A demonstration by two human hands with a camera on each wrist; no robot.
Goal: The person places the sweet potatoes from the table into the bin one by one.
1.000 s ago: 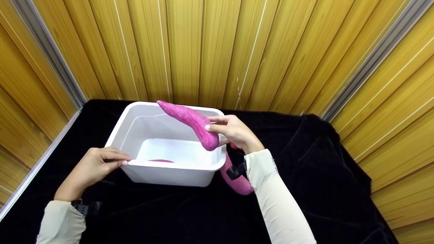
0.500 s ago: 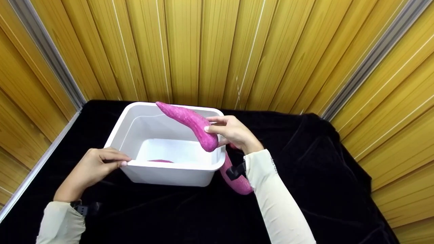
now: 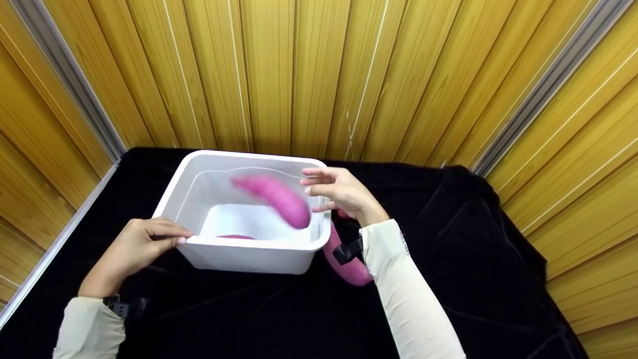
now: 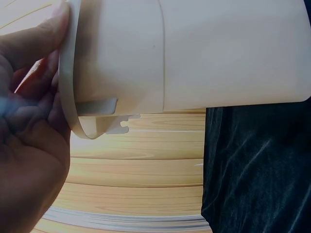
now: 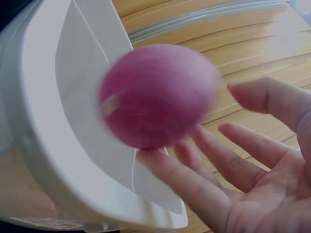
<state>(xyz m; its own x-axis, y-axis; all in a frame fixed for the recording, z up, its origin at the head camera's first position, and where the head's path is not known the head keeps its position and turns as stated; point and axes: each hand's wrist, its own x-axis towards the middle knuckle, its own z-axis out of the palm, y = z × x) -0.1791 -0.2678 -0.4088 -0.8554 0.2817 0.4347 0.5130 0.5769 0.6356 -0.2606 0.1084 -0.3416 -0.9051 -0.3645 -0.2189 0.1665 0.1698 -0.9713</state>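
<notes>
A purple-pink sweet potato [image 3: 279, 200], blurred by motion, is in mid-air over the white plastic bin [image 3: 254, 243]. My right hand [image 3: 346, 193] is beside it at the bin's right rim, fingers spread and apart from it in the head view. From the right wrist, the sweet potato [image 5: 158, 94] appears end-on, just past the fingertips [image 5: 153, 158]. My left hand [image 3: 142, 244] pinches the bin's near-left rim between thumb and fingers, as the left wrist view also shows. Inside the bin, a sliver of another pink thing [image 3: 237, 237] shows over the near rim.
Another sweet potato [image 3: 351, 271] lies on the black cloth [image 3: 239, 319] right of the bin, partly behind my right wrist's black camera [image 3: 347, 251]. A small reddish piece [image 3: 343, 214] peeks out under the right hand. Yellow wood-look panels [image 3: 319, 80] stand behind the cloth.
My right hand has let go of the sweet potato, its fingers spreading apart. The sweet potato has dropped down into the bin's opening. The left hand stays on the rim.
</notes>
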